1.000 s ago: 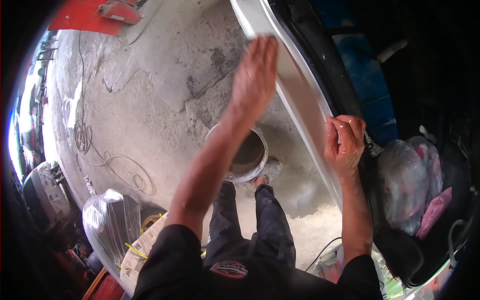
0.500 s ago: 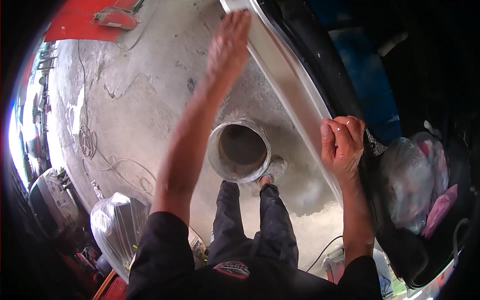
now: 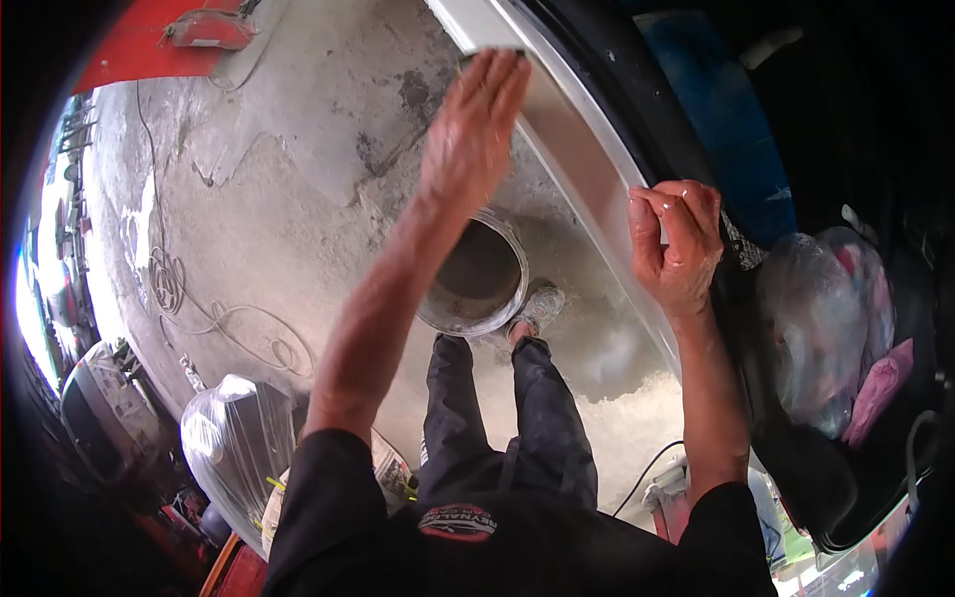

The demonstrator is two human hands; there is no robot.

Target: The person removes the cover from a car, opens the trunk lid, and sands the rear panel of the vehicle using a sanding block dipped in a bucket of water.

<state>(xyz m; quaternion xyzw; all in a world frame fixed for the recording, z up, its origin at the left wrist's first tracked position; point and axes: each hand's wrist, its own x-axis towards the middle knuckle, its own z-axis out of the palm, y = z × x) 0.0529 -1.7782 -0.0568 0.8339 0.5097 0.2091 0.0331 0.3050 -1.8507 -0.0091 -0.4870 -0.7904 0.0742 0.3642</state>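
A long pale panel (image 3: 575,134) with a raised rim slants from the top centre down towards the lower right. Across its upper part lies my left hand (image 3: 482,119), fingers pressed together; the edge of a dark pad (image 3: 519,54) shows at the fingertips. My right hand (image 3: 678,239) is beside the panel's right rim, thumb and fingers curled in, white specks on the fingers. Whatever those fingers may pinch is hidden. Below my left forearm a round bucket (image 3: 512,298) with a dark inside stands on the floor, partly covered by the arm.
Clear plastic bags (image 3: 816,328) and a pink packet (image 3: 878,391) lie in a dark area at right. A coiled hose (image 3: 214,323) runs over the concrete floor. Lower left is a plastic-wrapped object (image 3: 234,428). A red panel (image 3: 129,40) fills the upper left.
My left hand moved up and left along the panel, then back down and slightly right. My right hand stays curled beside the rim. The camera view has shifted a little.
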